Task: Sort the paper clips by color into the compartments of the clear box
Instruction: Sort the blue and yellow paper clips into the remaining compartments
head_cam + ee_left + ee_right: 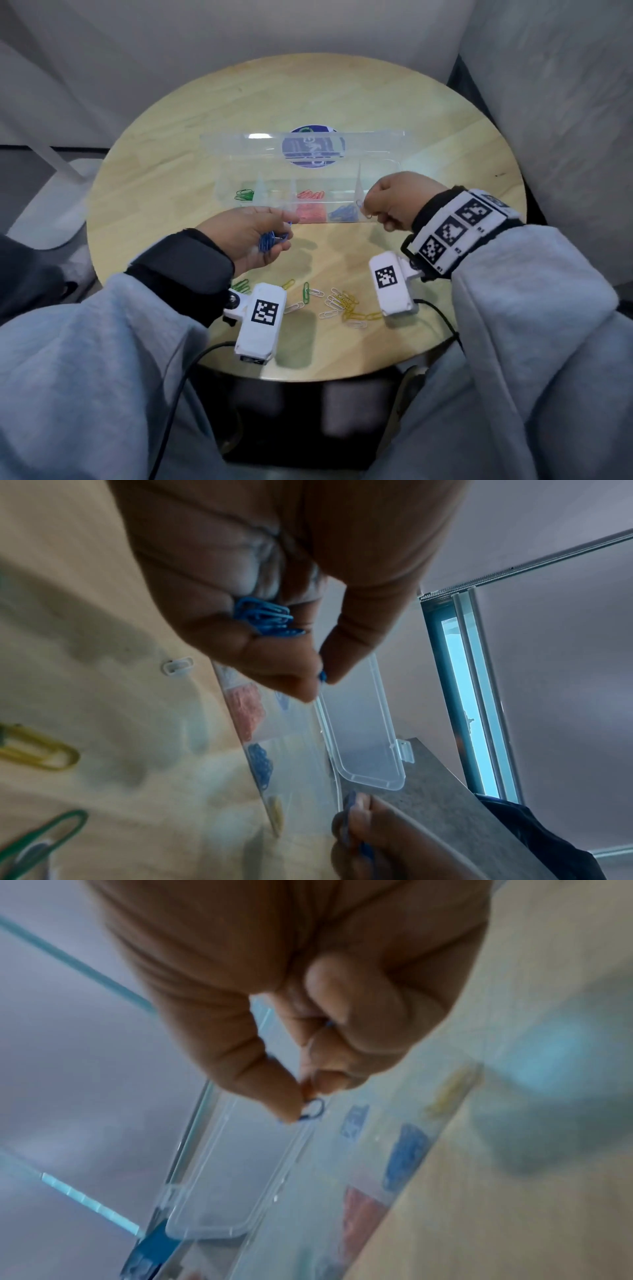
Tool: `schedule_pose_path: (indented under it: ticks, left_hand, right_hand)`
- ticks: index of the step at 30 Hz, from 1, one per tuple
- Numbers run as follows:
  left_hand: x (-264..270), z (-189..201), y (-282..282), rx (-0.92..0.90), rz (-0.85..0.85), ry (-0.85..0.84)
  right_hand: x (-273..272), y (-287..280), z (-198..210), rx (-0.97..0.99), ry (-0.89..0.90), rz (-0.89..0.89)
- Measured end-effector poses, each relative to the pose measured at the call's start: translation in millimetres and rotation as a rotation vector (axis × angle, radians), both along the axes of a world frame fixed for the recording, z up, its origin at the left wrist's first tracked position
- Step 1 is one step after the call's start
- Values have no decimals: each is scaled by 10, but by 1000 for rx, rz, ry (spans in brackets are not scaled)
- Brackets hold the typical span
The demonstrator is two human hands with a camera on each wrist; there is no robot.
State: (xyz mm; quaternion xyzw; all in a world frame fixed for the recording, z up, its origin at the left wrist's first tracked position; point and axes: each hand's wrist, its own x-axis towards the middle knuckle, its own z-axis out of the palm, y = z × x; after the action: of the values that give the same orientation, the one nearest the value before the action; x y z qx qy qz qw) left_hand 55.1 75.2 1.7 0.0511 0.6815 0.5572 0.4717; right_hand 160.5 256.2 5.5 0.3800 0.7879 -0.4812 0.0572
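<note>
Blue clips lie bunched in the cupped left hand, lower left of centre in the head view, with thumb and forefinger pinching one clip at the fingertips; the left wrist view shows the same bunch against the curled fingers. To the right of centre the right hand is clenched, its thumb and forefinger pinching a single clip just over the right end of the box. That clip reads pale in the head view and bluish in the right wrist view, so its colour cannot be settled. The clear box stands mid-frame on the round wooden tabletop, its lid tipped up behind it. Sorting looks well under way: green clips sit in a compartment at the left, red clips fill the middle, and a blue pile lies in a compartment right of the red, next to where the right hand hovers. The left wrist view also shows something yellowish in the compartment beyond the blue one, too blurred to be sure of. Left to do, by my judgement, is a fair share: the blue bunch in the left hand has not yet gone into its compartment, and loose clips remain on the tabletop in the lower middle of the frame, namely a yellow cluster, several white ones and a few green ones, partly hidden behind the wrist cameras.
</note>
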Motion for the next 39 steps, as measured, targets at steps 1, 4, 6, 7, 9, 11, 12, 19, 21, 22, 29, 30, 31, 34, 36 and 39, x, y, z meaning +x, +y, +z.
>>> schedule_pose_path:
  ticks: [1,4,6,7,9,11,12,19,21,22,29,30,31,34,36,39]
  left_hand:
    - [-7,20,19,-6,-15,12]
    - [-32,85,99,-27,-64,59]
    - [-45,138,184,-27,-75,84]
    - [-47,167,234,-20,-69,87]
    - [-60,214,336,2,-30,80]
    - [-76,242,444,42,24,62]
    - [-81,247,501,71,46,54]
    - [30,239,898,157,93,38]
    - [44,195,975,141,83,78]
    - [55,181,996,139,87,92]
    - [-16,125,847,113,76,285]
    - [-29,110,793,83,32,363]
    - [-33,97,731,14,-38,484]
    - [-59,27,511,-282,-224,912]
    - [-93,-5,365,-473,-268,1081]
    - [-195,-42,180,-784,-278,1304]
  right_hand:
    - [-40,13,-9,-11,58,-61]
    - [-166,-27,-7,-115,248,-208]
    - [-247,-73,-33,-174,312,-217]
    - [-282,-78,-50,-165,304,-197]
    - [-315,-76,-62,-122,246,-154]
    - [-291,-75,-37,-186,267,-179]
    - [-272,-58,-34,-254,307,-199]
    - [-32,84,26,-234,374,-145]
    - [56,121,15,-174,306,-99]
    - [92,134,-7,-145,268,-72]
    - [229,134,-92,67,9,52]
    - [228,125,-90,99,-26,74]
    - [223,111,-88,127,-55,99]
    - [202,80,-78,192,-104,159]
    - [193,79,-74,248,-95,186]
    - [167,95,-63,381,-11,205]
